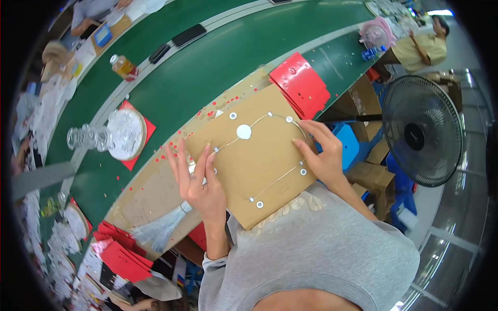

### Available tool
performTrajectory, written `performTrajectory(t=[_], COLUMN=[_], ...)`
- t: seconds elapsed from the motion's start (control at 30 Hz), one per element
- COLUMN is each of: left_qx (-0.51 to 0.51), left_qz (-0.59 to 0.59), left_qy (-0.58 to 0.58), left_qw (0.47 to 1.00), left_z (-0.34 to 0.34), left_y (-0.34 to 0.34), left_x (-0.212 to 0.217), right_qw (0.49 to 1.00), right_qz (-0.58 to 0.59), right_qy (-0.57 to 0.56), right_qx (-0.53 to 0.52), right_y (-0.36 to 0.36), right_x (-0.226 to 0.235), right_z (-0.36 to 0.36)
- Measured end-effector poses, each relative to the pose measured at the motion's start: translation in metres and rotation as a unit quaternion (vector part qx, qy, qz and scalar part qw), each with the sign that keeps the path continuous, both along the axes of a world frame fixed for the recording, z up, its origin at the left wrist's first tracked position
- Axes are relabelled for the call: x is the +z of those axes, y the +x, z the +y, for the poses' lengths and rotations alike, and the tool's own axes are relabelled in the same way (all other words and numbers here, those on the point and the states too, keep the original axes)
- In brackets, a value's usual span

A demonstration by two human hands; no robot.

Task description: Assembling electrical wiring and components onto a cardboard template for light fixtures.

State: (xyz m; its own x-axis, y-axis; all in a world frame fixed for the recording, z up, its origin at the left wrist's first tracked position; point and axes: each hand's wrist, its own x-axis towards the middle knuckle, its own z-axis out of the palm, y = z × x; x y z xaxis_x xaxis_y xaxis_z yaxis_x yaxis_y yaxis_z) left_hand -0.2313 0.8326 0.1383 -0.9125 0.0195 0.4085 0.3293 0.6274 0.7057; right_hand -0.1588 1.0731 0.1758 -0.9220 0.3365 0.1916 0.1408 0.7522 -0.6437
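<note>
A tan rectangular board (259,150) lies tilted in front of me, its near edge against my grey sweatshirt. Along its face runs a thin silvery wire (276,184), held by small white clips, with several round white discs around it. A larger white round piece (244,131) sits on the wire near the far edge. At the board's right side, my right hand (324,153) has thumb and forefinger closed on the curved wire. My left hand (199,181) is at the left edge, thumb and forefinger pinched together, the other fingers stretched out; what lies in the pinch is hidden.
Red punched sheets (300,85) lie beyond the board. A bundle of silvery strands (161,228) rests at left near red pieces (124,259). A green conveyor (249,41) carries a bottle (123,67) and a phone (189,35). A large black fan (423,129) stands at right.
</note>
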Motion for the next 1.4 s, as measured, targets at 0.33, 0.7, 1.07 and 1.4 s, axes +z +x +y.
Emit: performTrajectory(t=[0.33, 0.7, 1.07, 1.4], left_qx=[-0.078, -0.105, -0.146, -0.118], left_qz=[-0.051, 0.068, 0.000, 0.046], left_qy=[0.111, 0.075, 0.013, -0.008], left_qw=[0.989, 0.989, 0.989, 0.992], left_z=[-0.001, 0.009, 0.026, 0.035], left_y=[-0.008, -0.002, -0.020, -0.016], left_x=[-0.007, -0.010, 0.010, 0.004], right_qw=[0.993, 0.996, 0.967, 0.958], right_qz=[0.003, -0.031, -0.055, -0.068], right_qy=[-0.106, -0.073, -0.247, -0.271], right_qx=[-0.050, 0.047, 0.002, 0.069], right_y=[0.023, 0.012, 0.041, 0.043], right_x=[-0.013, -0.004, -0.016, -0.022], right_z=[0.008, 0.018, 0.045, 0.054])
